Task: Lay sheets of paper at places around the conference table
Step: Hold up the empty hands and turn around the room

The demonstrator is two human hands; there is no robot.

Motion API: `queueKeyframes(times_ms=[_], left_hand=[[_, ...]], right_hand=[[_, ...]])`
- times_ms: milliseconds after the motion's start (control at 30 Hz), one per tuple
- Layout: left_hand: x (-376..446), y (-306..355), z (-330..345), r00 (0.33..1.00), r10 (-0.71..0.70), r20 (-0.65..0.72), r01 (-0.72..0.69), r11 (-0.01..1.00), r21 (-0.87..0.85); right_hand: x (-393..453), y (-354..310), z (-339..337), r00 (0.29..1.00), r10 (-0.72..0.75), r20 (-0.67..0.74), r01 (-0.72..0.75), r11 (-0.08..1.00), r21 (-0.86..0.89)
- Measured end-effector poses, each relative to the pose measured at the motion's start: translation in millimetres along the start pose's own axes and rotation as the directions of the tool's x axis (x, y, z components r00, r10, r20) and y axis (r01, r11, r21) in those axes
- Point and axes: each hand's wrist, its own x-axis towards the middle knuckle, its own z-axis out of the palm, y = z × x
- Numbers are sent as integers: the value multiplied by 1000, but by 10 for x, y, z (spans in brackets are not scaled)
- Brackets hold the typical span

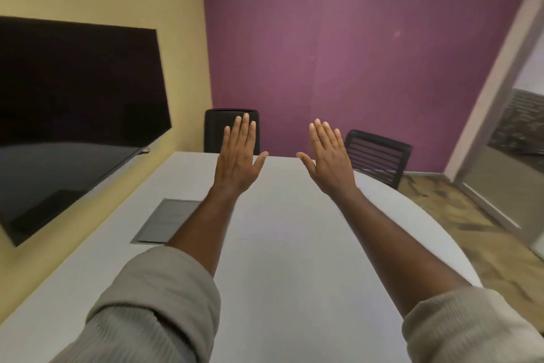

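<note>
Both my arms stretch out over the white conference table (294, 259). My left hand (239, 156) is held flat, back toward me, fingers extended and thumb out, holding nothing. My right hand (328, 159) is in the same pose a little to the right, also holding nothing. No sheet of paper shows anywhere in view. Beige sleeves are pushed up on both forearms.
A grey cable hatch (164, 221) is set into the table at the left. Two dark chairs stand at the far end, one (219, 130) centred and one (379, 156) to the right. A large dark screen (73, 115) hangs on the yellow left wall. A glass partition (506, 139) is at the right.
</note>
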Motion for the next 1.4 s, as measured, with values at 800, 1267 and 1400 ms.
queueKeyframes(times_ms=[800,1267,1400], left_hand=[[297,5521,-549,837,505,-213,-546,740,-393],[912,7941,-74,752,596,-281,-646,579,-498],[981,8619,115,736,607,-298,-658,542,-522]], right_hand=[[-3170,3414,-3274,863,448,-235,-506,752,-424],[-3790,5277,-3733,738,579,-346,-665,536,-521],[-3973,5871,-3761,728,594,-343,-674,527,-518]])
